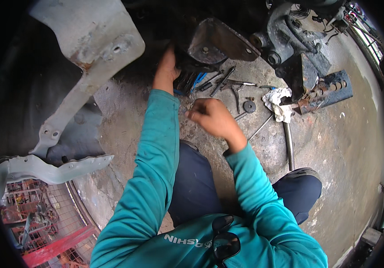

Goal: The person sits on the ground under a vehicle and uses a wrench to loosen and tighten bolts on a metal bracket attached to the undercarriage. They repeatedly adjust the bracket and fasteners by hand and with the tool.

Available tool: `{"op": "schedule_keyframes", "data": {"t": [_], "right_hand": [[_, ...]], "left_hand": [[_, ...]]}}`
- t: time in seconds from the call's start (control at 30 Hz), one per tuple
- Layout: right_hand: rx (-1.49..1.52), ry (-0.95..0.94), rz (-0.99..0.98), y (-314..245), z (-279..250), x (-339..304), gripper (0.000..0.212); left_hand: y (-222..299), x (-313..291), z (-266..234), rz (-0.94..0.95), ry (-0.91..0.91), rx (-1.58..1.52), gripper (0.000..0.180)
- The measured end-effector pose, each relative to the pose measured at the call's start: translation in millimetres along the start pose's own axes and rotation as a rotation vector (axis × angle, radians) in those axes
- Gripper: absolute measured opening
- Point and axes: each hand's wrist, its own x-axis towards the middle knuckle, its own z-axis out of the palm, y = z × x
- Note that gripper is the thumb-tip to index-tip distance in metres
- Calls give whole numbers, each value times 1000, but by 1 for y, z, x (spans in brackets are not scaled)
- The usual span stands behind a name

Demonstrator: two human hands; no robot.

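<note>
The left hand (168, 67) is set in shadow beside the steel bracket (214, 39), its grip impossible to tell; the right hand (215, 117) is curled near scattered hand tools (224, 81), any hold hidden. Skin could be scraped by the bracket's edge through a slip.

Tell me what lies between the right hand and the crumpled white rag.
Head view: a dark, round, holed disc, thin metal rods, a small brownish piece.

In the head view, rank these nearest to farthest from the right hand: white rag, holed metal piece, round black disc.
1. Round black disc: just right of the right hand.
2. White rag: farther right, beyond the disc.
3. Holed metal piece: farthest right, past the rag.
</note>
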Motion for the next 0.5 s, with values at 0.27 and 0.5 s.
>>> {"op": "schedule_keyframes", "data": {"t": [0.27, 0.5], "right_hand": [[-495, 114, 629, 226, 24, 4, 42], [-651, 395, 513, 274, -52, 44, 36]], "left_hand": [[-14, 1, -6, 89, -242, -57, 63], [-17, 3, -18, 154, -147, 136, 54]]}}
